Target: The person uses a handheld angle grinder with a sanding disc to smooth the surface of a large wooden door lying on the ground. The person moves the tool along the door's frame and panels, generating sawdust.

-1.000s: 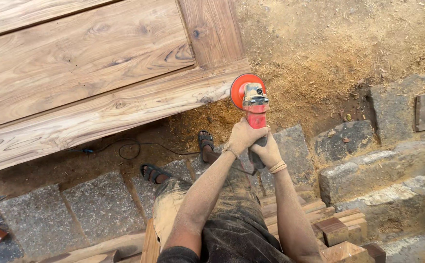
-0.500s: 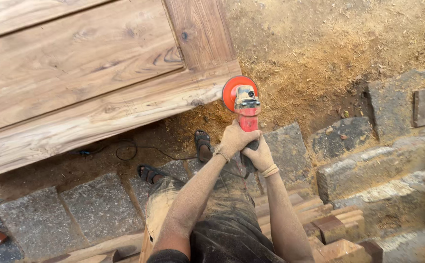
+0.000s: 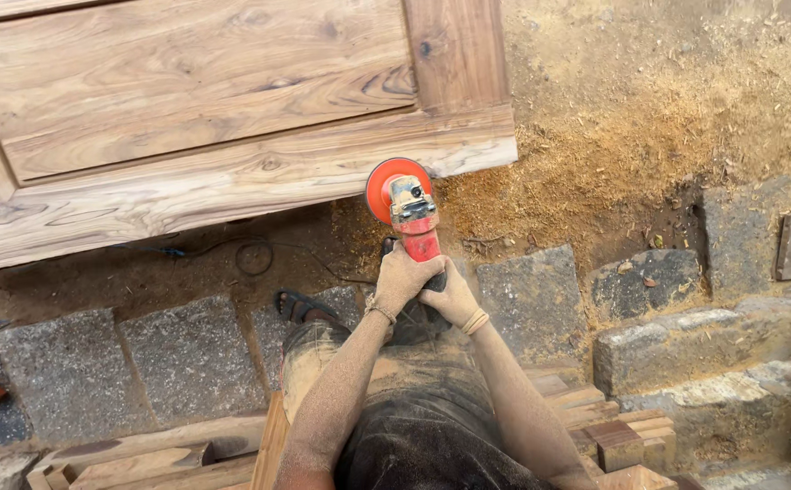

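Both my hands grip the body of a red angle grinder. My left hand wraps the handle from the left, my right hand holds it from the right, just behind. The grinder's orange disc rests against the lower edge of a large wooden panelled door lying flat. My forearms are coated in sawdust. A sandalled foot shows below the door's edge.
Thick sawdust covers the ground right of the door. Grey stone blocks line the ground in front. Small wooden offcuts lie at lower right, planks at lower left. A thin cable loops under the door.
The grinder and both hands have shifted left along the door's lower edge, away from its right corner. The grip is unchanged.
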